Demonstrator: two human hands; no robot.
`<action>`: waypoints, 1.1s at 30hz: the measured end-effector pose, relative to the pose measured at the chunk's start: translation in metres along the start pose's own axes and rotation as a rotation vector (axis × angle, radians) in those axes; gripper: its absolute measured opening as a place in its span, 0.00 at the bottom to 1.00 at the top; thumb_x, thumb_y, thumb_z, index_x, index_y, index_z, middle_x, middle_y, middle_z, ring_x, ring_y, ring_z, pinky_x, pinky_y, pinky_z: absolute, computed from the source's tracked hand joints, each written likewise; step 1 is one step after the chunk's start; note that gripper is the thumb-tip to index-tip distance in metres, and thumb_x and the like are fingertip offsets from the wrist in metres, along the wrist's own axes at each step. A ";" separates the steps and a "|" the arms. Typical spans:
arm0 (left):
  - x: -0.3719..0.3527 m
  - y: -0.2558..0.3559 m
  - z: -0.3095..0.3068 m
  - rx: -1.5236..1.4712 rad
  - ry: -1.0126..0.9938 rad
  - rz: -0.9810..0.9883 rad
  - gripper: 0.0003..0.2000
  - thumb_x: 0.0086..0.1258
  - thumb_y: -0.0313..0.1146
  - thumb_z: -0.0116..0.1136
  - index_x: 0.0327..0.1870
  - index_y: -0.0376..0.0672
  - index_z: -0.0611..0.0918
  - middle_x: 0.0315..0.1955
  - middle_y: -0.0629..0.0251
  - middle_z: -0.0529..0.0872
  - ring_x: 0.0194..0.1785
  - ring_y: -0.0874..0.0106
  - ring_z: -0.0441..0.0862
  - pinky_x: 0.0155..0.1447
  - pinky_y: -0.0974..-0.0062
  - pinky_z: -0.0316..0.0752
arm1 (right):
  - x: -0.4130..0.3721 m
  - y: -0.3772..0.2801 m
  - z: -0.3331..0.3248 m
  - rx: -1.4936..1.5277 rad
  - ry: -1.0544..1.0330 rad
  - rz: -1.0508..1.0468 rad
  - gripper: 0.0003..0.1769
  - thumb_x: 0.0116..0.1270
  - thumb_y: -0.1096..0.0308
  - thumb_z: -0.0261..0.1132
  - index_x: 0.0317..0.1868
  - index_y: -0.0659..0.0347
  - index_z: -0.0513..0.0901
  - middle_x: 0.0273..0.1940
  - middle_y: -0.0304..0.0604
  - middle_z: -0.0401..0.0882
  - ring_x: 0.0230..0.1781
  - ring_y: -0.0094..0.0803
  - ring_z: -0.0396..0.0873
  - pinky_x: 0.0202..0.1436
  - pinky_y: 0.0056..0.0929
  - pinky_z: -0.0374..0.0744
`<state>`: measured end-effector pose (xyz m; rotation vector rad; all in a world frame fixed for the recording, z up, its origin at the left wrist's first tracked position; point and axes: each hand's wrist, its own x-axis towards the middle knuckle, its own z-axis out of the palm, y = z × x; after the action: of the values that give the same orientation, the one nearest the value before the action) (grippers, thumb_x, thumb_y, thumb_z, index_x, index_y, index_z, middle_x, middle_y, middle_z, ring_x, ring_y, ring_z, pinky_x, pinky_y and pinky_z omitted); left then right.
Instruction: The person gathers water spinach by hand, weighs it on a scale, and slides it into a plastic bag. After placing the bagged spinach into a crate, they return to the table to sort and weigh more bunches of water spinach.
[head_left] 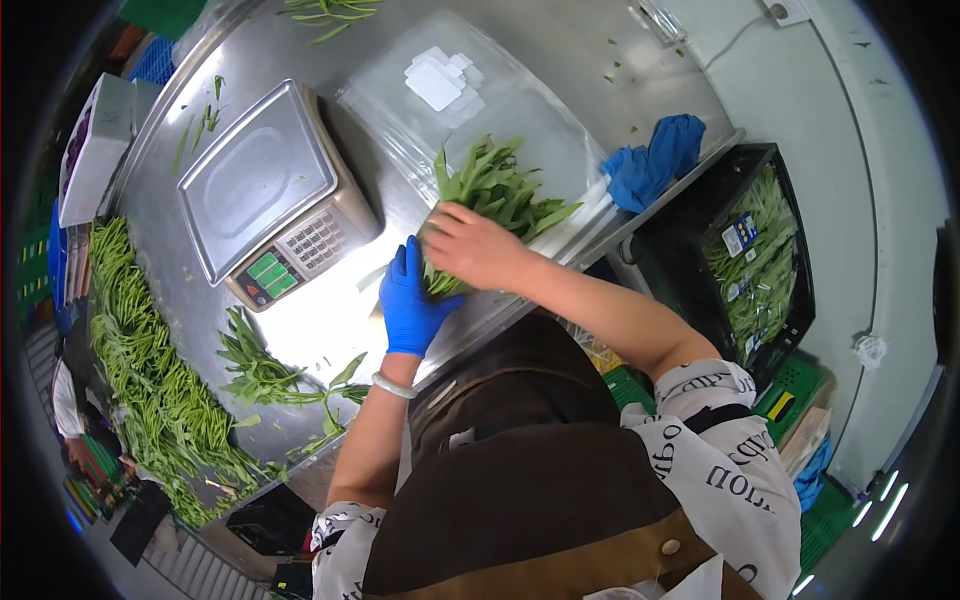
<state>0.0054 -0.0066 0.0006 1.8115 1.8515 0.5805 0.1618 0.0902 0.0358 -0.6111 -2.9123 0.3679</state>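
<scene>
A bunch of leafy greens [500, 190] lies at the near edge of the metal table, its leaves pointing away from me over clear plastic bags [540, 110]. My right hand [475, 247], bare, is closed over the middle of the bunch. In a blue glove, my left hand [413, 308] cups the stem end between thumb and fingers. The palm side of both hands is hidden. Left of them stands a weighing scale [265, 180] with a bare metal pan. A few loose green sprigs [265, 370] lie in front of it.
A long heap of greens [150, 370] lines the table's left side. White labels [440, 80] rest on the bags. A crumpled blue glove [655, 165] sits at the right edge. Beyond it, a black crate [790, 270] holds packed greens. Another person's hand [78, 455] shows far left.
</scene>
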 end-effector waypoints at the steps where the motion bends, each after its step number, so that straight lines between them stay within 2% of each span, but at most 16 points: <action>1: 0.000 -0.001 0.000 -0.014 -0.015 -0.017 0.53 0.35 0.39 0.79 0.69 0.39 0.63 0.59 0.42 0.72 0.59 0.47 0.72 0.61 0.57 0.70 | -0.012 0.004 -0.001 -0.036 0.049 0.000 0.17 0.56 0.67 0.59 0.47 0.62 0.78 0.52 0.44 0.75 0.58 0.40 0.70 0.67 0.40 0.66; 2: 0.000 -0.002 -0.001 -0.031 -0.017 -0.025 0.52 0.36 0.39 0.79 0.69 0.40 0.63 0.59 0.42 0.71 0.59 0.47 0.71 0.60 0.57 0.69 | -0.023 0.007 0.000 -0.069 0.096 0.001 0.18 0.58 0.65 0.60 0.48 0.62 0.78 0.53 0.43 0.75 0.59 0.40 0.70 0.66 0.40 0.66; 5: -0.002 -0.002 -0.001 -0.012 -0.029 -0.027 0.51 0.38 0.40 0.78 0.69 0.43 0.63 0.59 0.42 0.71 0.59 0.47 0.71 0.60 0.55 0.69 | -0.049 0.004 0.021 0.127 0.245 0.158 0.17 0.61 0.58 0.62 0.43 0.62 0.81 0.47 0.41 0.77 0.52 0.38 0.73 0.62 0.37 0.69; 8: -0.009 0.002 0.003 0.116 -0.053 -0.011 0.47 0.43 0.41 0.75 0.69 0.47 0.65 0.60 0.43 0.71 0.60 0.47 0.71 0.60 0.55 0.67 | -0.052 0.014 0.036 0.286 0.125 0.209 0.21 0.62 0.53 0.63 0.46 0.61 0.80 0.46 0.40 0.77 0.51 0.37 0.74 0.58 0.36 0.72; 11: -0.014 0.005 0.004 0.162 -0.050 -0.038 0.42 0.48 0.42 0.73 0.68 0.50 0.68 0.62 0.45 0.71 0.61 0.48 0.71 0.61 0.55 0.66 | -0.041 0.022 0.015 0.444 -0.178 0.331 0.21 0.60 0.55 0.64 0.48 0.61 0.79 0.46 0.40 0.77 0.52 0.37 0.74 0.55 0.36 0.74; 14: -0.019 0.004 0.009 0.181 0.008 0.002 0.38 0.49 0.42 0.71 0.66 0.51 0.70 0.60 0.46 0.72 0.59 0.47 0.70 0.60 0.54 0.67 | -0.034 0.010 -0.015 0.325 0.031 0.358 0.23 0.57 0.57 0.67 0.50 0.59 0.77 0.47 0.40 0.77 0.52 0.39 0.74 0.53 0.37 0.74; 15: -0.023 0.003 0.012 0.195 0.025 0.016 0.37 0.49 0.42 0.71 0.65 0.50 0.71 0.60 0.46 0.72 0.59 0.48 0.71 0.59 0.54 0.67 | -0.026 0.004 -0.031 0.207 0.148 0.180 0.28 0.52 0.57 0.71 0.52 0.58 0.76 0.48 0.42 0.77 0.53 0.41 0.74 0.54 0.38 0.74; 18: -0.019 0.011 0.008 0.180 0.052 0.092 0.30 0.49 0.39 0.70 0.56 0.44 0.76 0.52 0.52 0.77 0.52 0.53 0.74 0.52 0.59 0.70 | -0.002 -0.013 -0.022 -0.069 -0.026 -0.063 0.39 0.43 0.53 0.76 0.56 0.57 0.73 0.50 0.46 0.77 0.55 0.42 0.74 0.55 0.38 0.73; 20: -0.021 0.017 0.004 0.184 0.041 0.099 0.29 0.48 0.38 0.70 0.54 0.43 0.77 0.49 0.53 0.77 0.50 0.54 0.74 0.51 0.59 0.70 | 0.014 0.004 0.014 0.015 -0.251 -0.104 0.42 0.42 0.55 0.77 0.59 0.56 0.71 0.47 0.49 0.77 0.52 0.43 0.75 0.53 0.39 0.74; 21: -0.021 0.016 0.005 0.166 0.011 0.051 0.28 0.49 0.35 0.69 0.55 0.44 0.77 0.51 0.54 0.78 0.53 0.54 0.74 0.54 0.59 0.69 | 0.022 0.011 0.025 0.059 -0.362 -0.127 0.44 0.41 0.55 0.77 0.60 0.55 0.70 0.46 0.50 0.78 0.50 0.44 0.75 0.52 0.39 0.74; 24: -0.026 0.010 -0.014 0.070 0.135 0.140 0.26 0.52 0.28 0.67 0.56 0.45 0.78 0.52 0.54 0.78 0.55 0.55 0.74 0.58 0.60 0.68 | 0.045 0.014 0.013 0.096 -0.582 -0.084 0.46 0.39 0.57 0.77 0.62 0.55 0.69 0.43 0.50 0.79 0.47 0.45 0.77 0.48 0.38 0.76; 26: -0.031 0.022 -0.034 0.049 0.296 0.263 0.24 0.54 0.18 0.60 0.55 0.46 0.80 0.54 0.57 0.79 0.57 0.57 0.73 0.60 0.62 0.67 | 0.036 0.029 -0.013 0.150 -0.504 0.080 0.44 0.41 0.58 0.76 0.61 0.55 0.69 0.42 0.51 0.79 0.46 0.47 0.78 0.48 0.41 0.77; 28: -0.024 0.027 -0.038 0.017 0.413 0.194 0.23 0.56 0.16 0.57 0.54 0.44 0.81 0.54 0.57 0.79 0.57 0.58 0.74 0.60 0.64 0.68 | 0.011 0.045 -0.060 0.250 -0.433 0.325 0.45 0.41 0.57 0.76 0.62 0.56 0.68 0.45 0.53 0.79 0.47 0.49 0.78 0.50 0.42 0.76; 29: -0.012 0.031 -0.031 -0.123 0.500 0.143 0.21 0.55 0.15 0.58 0.50 0.44 0.82 0.50 0.59 0.81 0.51 0.59 0.76 0.56 0.66 0.69 | -0.010 0.055 -0.073 0.291 -0.277 0.442 0.46 0.41 0.57 0.76 0.63 0.57 0.66 0.48 0.55 0.78 0.50 0.50 0.77 0.53 0.42 0.76; 30: 0.002 0.030 -0.018 -0.251 0.506 0.163 0.18 0.58 0.15 0.55 0.48 0.42 0.82 0.49 0.57 0.81 0.51 0.58 0.77 0.55 0.66 0.71 | -0.035 0.065 -0.088 0.326 -0.117 0.555 0.47 0.42 0.56 0.76 0.64 0.57 0.65 0.51 0.58 0.77 0.52 0.52 0.76 0.55 0.42 0.75; 33: 0.045 0.041 0.041 -0.411 0.270 0.249 0.14 0.61 0.21 0.57 0.48 0.42 0.82 0.51 0.55 0.80 0.51 0.55 0.77 0.55 0.64 0.71 | -0.110 0.071 -0.134 0.588 0.106 0.922 0.51 0.45 0.54 0.76 0.68 0.61 0.61 0.59 0.57 0.72 0.59 0.45 0.73 0.62 0.36 0.70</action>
<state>0.0621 0.0386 -0.0091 1.7513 1.5218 1.2511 0.3138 0.1353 0.1360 -1.7132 -2.0519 1.1623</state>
